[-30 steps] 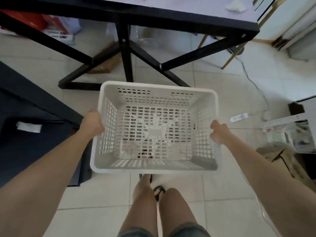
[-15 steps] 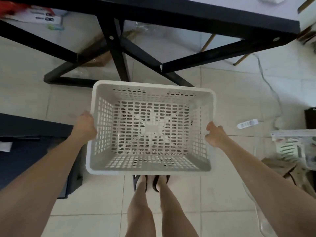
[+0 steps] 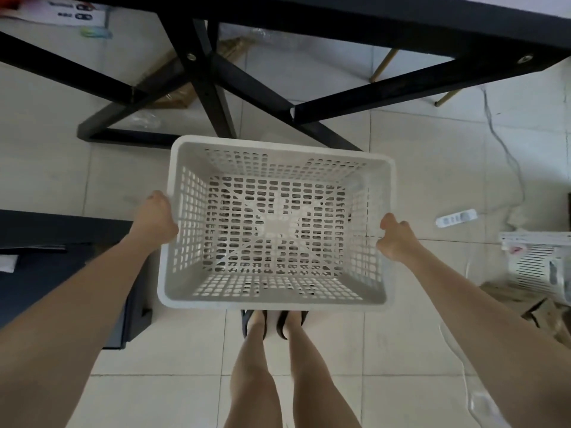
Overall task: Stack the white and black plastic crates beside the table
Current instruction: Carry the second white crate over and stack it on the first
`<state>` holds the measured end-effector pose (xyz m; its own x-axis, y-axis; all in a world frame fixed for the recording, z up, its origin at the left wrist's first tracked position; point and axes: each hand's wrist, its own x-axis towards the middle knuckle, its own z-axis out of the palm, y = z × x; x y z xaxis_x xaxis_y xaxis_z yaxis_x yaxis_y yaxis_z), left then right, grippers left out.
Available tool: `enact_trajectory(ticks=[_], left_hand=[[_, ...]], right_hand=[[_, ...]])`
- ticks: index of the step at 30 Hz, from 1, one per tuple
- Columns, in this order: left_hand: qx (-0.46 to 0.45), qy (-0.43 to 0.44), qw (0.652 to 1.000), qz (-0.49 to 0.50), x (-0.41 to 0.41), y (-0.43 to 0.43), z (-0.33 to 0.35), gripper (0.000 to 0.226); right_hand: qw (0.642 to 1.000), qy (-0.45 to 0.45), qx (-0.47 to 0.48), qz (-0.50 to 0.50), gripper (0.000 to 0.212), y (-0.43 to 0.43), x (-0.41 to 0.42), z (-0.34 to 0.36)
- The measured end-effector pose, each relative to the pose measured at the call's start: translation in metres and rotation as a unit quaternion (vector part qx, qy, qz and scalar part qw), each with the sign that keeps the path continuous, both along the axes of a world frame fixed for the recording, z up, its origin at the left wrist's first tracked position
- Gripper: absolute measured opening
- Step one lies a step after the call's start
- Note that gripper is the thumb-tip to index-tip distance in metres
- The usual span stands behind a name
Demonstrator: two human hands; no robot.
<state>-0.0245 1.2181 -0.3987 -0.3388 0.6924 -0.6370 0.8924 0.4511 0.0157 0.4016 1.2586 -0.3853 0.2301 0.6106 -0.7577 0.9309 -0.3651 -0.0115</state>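
White crate point(image 3: 272, 301) held in both hands

Above the person's feet point(image 3: 275, 322), the left hand point(image 3: 154, 216) grips the crate's left rim and the right hand point(image 3: 397, 239) its right rim. It hangs upright over the tiled floor point(image 3: 417, 180), near the black table's point(image 3: 370, 17) legs.

We cannot see the fingers of the left hand point(image 3: 156, 219) or the right hand point(image 3: 397, 240) at the rim of the white crate point(image 3: 278, 143). The crate covers the front of our feet point(image 3: 256, 322). The view's top edge cuts off the worktop point(image 3: 370, 17); its right edge cuts a white basket point(image 3: 537, 267).
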Motion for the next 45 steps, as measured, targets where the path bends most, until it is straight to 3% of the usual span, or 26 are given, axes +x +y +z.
enact_trajectory(ticks=[16,25,31,39,45], left_hand=[[-0.007,-0.011,1.000,0.013,0.021,-0.002,-0.003,0.043],[-0.080,-0.024,0.996,0.033,0.026,0.005,0.014,0.056],[-0.093,-0.033,0.995,0.003,0.017,-0.003,0.034,0.049],[-0.117,-0.060,0.985,-0.113,0.038,-0.016,0.115,0.047],[-0.048,-0.090,0.991,-0.084,0.046,-0.046,0.195,0.036]], right_hand=[[0.999,-0.023,-0.023,0.017,0.043,-0.003,0.007,-0.004],[0.997,-0.049,-0.038,0.041,0.046,-0.010,-0.005,0.006],[0.998,-0.040,-0.002,0.058,0.040,-0.017,-0.009,0.028],[0.989,0.014,-0.039,0.142,0.043,-0.026,-0.047,0.102],[0.962,0.043,0.033,0.269,0.031,-0.022,-0.082,0.179]])
